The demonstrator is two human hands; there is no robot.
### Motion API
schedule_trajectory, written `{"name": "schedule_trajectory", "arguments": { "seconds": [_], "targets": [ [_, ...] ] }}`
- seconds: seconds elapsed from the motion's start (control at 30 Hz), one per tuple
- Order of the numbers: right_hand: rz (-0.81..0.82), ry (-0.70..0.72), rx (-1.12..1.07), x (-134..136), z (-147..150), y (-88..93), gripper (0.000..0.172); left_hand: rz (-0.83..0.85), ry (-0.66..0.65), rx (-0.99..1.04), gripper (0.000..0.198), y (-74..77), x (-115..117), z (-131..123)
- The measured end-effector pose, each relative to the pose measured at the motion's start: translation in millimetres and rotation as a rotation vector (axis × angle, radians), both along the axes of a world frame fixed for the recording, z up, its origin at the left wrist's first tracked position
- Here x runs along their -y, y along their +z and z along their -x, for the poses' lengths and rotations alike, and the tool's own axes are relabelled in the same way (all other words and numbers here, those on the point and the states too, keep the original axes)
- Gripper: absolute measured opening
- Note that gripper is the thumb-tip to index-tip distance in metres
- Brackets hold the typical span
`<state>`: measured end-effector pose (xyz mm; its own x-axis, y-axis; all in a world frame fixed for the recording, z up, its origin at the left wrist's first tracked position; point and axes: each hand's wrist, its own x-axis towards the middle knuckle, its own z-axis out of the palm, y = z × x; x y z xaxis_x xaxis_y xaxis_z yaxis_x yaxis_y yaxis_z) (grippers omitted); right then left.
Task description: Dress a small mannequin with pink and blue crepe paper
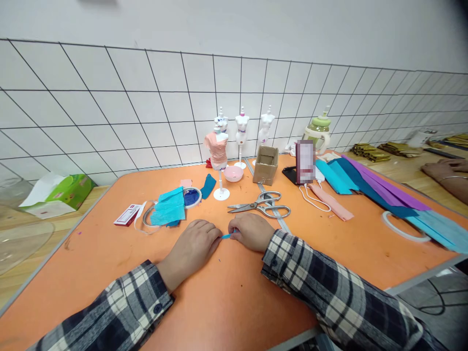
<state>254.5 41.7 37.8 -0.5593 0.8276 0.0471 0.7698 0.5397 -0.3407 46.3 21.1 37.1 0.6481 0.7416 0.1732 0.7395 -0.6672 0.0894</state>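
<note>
Low over the orange table (204, 312), a small strip of blue crepe paper (226, 236) stretches between my two hands. Its left end is pinched in the fingertips of my left hand (195, 246). My right hand (252, 231) grips the other end, its fingers curled and partly hiding it. Just beyond my right hand lie metal scissors (261, 207) with their blades pointing left. A mini dress form (218, 153) wrapped in pink crepe paper stands behind my hands. Folded blue crepe paper (170, 207) rests to the left, over a roll of tape.
Behind are more white dress forms (241, 126), a pink bowl (233, 173), a small cardboard box (265, 165) and a phone (305, 162) propped up. Coloured paper sheets (383, 190) and a white ring (404, 229) lie right. Another person's hand (446, 173) rests at far right.
</note>
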Motion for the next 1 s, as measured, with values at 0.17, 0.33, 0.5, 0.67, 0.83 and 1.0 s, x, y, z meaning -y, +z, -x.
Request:
{"name": "schedule_trajectory", "arguments": {
  "seconds": [0.17, 0.33, 0.5, 0.67, 0.83, 1.0],
  "targets": [
    [0.005, -0.046, -0.172, -4, 0, -2.2, 0.006, -0.062, 0.025, 0.261, 0.024, 2.3, 0, 4],
    [0.671, -0.129, -0.979, -8, 2, -1.3, 0.033, 0.175, 0.210, 0.834, 0.044, -0.6, -9, 14],
    [1.146, 0.039, -1.303, -1, 7, 0.0, 0.049, 0.686, -0.003, 1.035, 0.042, -12.5, -11, 9],
    [1.268, 0.124, -1.318, 5, 12, -3.3, 0.045, 0.827, -0.009, 1.152, 0.044, -14.0, -5, 3],
    [1.414, 0.143, -1.299, 14, 18, -3.0, 0.048, 0.835, 0.049, 1.227, 0.047, -8.6, 3, 3],
    [1.484, 0.104, -1.305, 18, 21, -5.4, 0.051, 0.905, 0.029, 1.208, 0.058, -6.0, 7, 3]
  ]
}}
